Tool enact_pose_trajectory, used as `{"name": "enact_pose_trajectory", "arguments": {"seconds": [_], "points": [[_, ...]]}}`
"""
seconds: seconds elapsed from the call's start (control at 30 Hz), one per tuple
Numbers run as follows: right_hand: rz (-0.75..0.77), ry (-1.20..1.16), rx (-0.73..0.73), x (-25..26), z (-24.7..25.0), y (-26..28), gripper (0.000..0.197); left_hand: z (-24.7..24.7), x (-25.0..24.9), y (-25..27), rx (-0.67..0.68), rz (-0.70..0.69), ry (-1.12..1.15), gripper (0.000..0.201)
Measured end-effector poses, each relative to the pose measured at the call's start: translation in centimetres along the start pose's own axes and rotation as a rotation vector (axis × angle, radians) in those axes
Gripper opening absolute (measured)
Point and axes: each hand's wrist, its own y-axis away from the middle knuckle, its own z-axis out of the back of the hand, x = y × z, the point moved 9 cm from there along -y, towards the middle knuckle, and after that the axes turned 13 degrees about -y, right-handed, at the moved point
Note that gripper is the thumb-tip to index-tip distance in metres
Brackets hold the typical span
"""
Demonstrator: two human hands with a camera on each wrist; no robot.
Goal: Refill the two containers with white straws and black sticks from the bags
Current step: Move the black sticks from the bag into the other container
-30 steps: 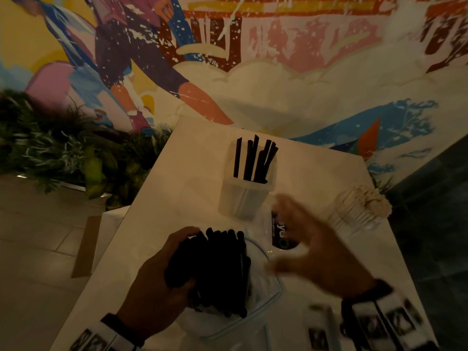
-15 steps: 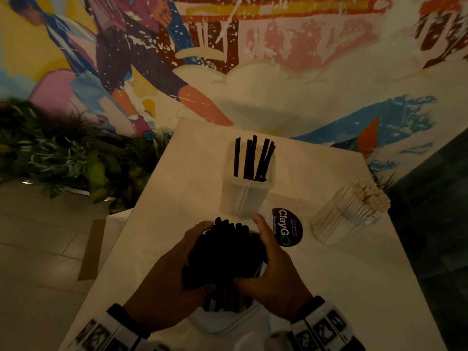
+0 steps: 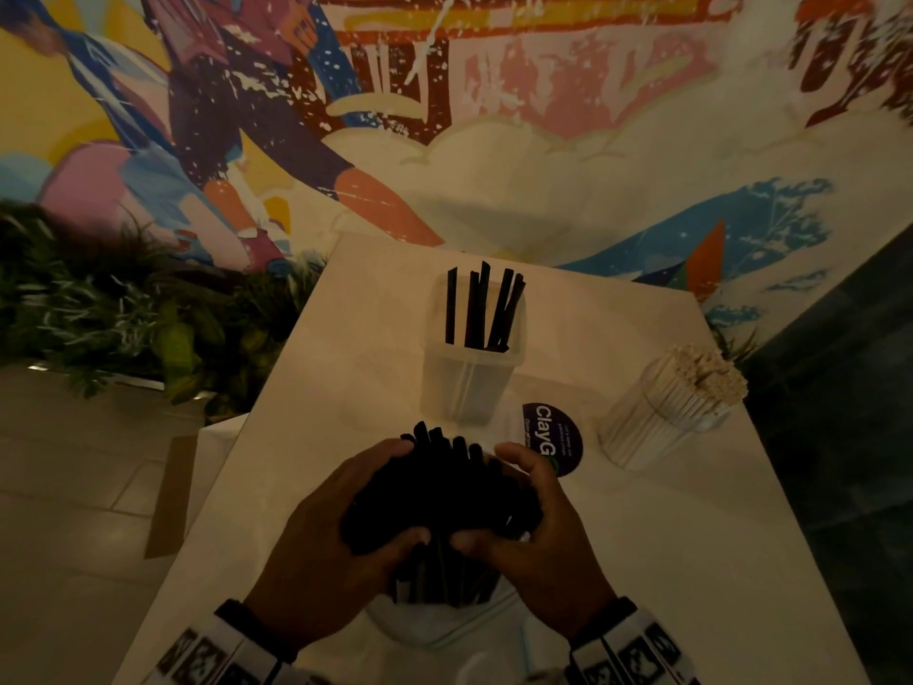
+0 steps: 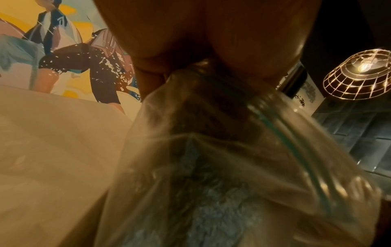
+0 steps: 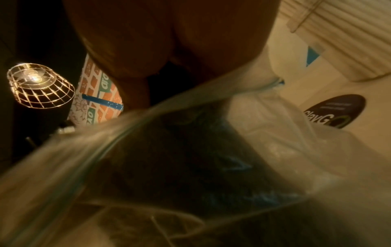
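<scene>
Both hands gather a thick bundle of black sticks (image 3: 435, 491) over a clear plastic bag (image 3: 435, 630) on the pale table (image 3: 691, 561).

From the head view, we see the left hand (image 3: 336, 551) and right hand (image 3: 538, 531) with fingers curled round the bundle, likely squaring it for the translucent square container (image 3: 469, 383) beyond the bundle, which holds only a few sticks; to that container's right a round clear container (image 3: 662, 417) is packed with white straws (image 3: 711, 373). From the left wrist we see bag film below the palm. From the right wrist, the same film, a dark round sticker (image 5: 336, 110) beside it.
</scene>
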Motion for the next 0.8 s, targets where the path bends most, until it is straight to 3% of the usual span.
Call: {"name": "enact_pose_trajectory", "arguments": {"seconds": [0.33,0.5,0.7,0.8], "points": [[0.017,-0.033,-0.069,-0.4,0.7,1.5,0.032,0.3,0.1,0.1,-0.022,-0.006,0.064,0.062],[0.143,-0.054,-0.108,1.7,1.1,1.5,0.013,0.2,-0.1,0.0,-0.016,-0.031,0.06,0.062],[0.22,-0.048,-0.093,2.1,1.2,1.3,0.014,0.2,-0.1,0.1,-0.017,-0.028,0.067,0.061],[0.178,-0.019,-0.015,1.3,0.6,1.2,0.018,0.2,0.0,0.1,-0.024,-0.036,0.034,0.066]]}}
